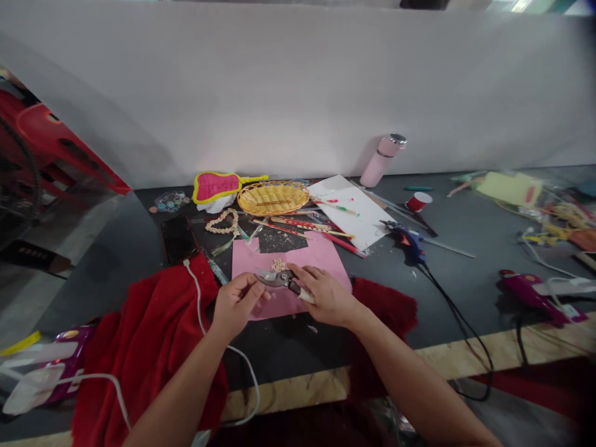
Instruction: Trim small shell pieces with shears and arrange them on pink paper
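My right hand (328, 295) is closed around a pair of pruning shears (280, 280) with pale grips. Their blades point left, over a sheet of pink paper (279, 307). At the blade tips is my left hand (238, 303), thumb and fingers pinched together; whatever lies in the pinch is too small to make out. Just beyond the shears a little heap of small pale pieces (278, 264) rests on the paper. A heart-shaped ring of similar pale pieces (222, 221) lies farther back on the left.
Behind the paper are a yellow wicker basket (272, 200), a pink-and-yellow paddle shape (216, 188) and several thin sticks (298, 225). A blue glue gun (410, 243) and a pink bottle (382, 161) stand right. A phone (179, 239) and red cloth (153, 316) lie left.
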{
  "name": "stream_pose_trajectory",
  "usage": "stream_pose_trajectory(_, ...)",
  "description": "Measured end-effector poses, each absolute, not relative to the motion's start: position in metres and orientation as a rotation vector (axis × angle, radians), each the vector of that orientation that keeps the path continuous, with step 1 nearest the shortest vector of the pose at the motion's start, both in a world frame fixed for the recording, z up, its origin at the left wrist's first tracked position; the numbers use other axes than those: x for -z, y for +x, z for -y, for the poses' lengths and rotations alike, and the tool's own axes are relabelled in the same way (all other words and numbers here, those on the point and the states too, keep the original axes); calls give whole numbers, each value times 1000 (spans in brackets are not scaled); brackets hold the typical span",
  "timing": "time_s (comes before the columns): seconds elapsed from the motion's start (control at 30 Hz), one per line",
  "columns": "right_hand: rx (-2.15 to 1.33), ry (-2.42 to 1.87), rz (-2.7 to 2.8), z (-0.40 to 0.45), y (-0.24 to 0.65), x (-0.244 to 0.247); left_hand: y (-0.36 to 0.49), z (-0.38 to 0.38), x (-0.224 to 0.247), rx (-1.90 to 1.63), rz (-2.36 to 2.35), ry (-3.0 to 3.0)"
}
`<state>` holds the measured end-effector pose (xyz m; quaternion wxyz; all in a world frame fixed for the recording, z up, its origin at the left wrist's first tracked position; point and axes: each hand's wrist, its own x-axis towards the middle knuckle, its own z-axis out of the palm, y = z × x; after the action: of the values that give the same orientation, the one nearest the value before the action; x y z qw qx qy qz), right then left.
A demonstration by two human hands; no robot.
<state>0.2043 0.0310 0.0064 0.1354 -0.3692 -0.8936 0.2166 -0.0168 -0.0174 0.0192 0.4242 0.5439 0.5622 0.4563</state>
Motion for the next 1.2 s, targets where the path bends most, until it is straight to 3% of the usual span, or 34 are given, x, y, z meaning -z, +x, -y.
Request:
stream_pose_trajectory(0.73,-479,-1267,2568,-33,205,-5,-17,13,-7,-1196,-1532,1375)
stream_pose_trajectory(0.9,-566,-1095,2581,-35,207,-6,-21,12,-6,-1135,-1293,1210)
stream_pose_trajectory(1.2,-522,-1200,2621,-34,207,-9,-23,9,-7,-1091,-1183,1050)
